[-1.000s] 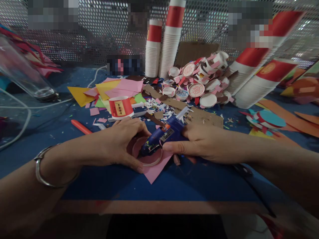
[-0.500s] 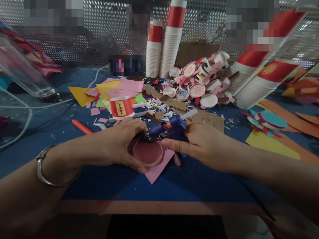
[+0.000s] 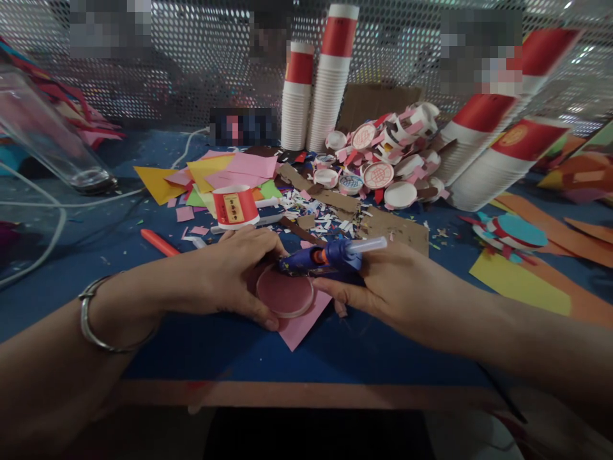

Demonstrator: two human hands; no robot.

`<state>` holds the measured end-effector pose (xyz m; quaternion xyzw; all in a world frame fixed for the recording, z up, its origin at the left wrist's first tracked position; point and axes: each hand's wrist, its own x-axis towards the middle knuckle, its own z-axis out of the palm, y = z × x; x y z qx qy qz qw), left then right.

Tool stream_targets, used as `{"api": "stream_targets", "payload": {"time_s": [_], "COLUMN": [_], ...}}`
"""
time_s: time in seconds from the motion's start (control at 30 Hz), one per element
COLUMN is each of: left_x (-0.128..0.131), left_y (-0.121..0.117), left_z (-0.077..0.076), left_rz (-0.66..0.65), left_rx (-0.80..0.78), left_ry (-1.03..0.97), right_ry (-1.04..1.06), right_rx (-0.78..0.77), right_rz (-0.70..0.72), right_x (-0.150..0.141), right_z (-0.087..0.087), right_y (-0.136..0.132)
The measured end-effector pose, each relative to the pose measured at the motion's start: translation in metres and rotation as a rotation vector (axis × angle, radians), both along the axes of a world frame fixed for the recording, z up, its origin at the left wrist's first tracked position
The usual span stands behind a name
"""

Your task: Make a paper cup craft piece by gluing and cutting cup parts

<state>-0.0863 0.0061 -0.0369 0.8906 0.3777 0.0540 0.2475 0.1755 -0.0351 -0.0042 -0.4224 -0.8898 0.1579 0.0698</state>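
My right hand [image 3: 383, 281] is wrapped round a blue hot glue gun [image 3: 318, 257], with a clear glue stick [image 3: 366, 245] poking out of its back end. The gun's tip reaches the far left edge of a round, white-rimmed paper cup piece [image 3: 286, 296]. Pink shows inside the rim; whether that is its own base or paper beneath, I cannot tell. My left hand [image 3: 239, 275] curls round the cup piece's left side, thumb at the near edge. Under it lies a sheet of pink paper [image 3: 299, 332] on the blue table.
A red cut cup [image 3: 235, 207] stands behind my left hand, near coloured paper sheets [image 3: 249, 167]. Paper scraps and cardboard [image 3: 397, 230] lie ahead. Cup stacks [image 3: 330, 89] rise behind a heap of small cup pieces [image 3: 378, 172]. A red-orange stick [image 3: 159, 243] lies left.
The glue gun has tilted, its rear end swinging lower and to the right, while its tip stays at the cup piece's far rim. My left hand keeps its hold.
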Motion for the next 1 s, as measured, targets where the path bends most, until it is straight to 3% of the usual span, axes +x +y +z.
{"api": "stream_targets", "payload": {"time_s": [0.4,0.67,1.0], "left_x": [0.004,0.007,0.005], "left_y": [-0.003,-0.006,-0.005], "left_z": [0.009,0.015,0.01], "left_rz": [-0.017,-0.021,-0.045], "left_rx": [-0.028,-0.028,-0.013], "left_ry": [0.015,0.054,0.023], "right_ry": [0.028,0.057,-0.019], "right_rx": [0.11,0.138,0.184], "right_rz": [0.088,0.015,-0.004], "right_x": [0.009,0.015,0.019], "right_z": [-0.007,-0.01,-0.005], "right_y": [-0.006,-0.013,-0.019]}}
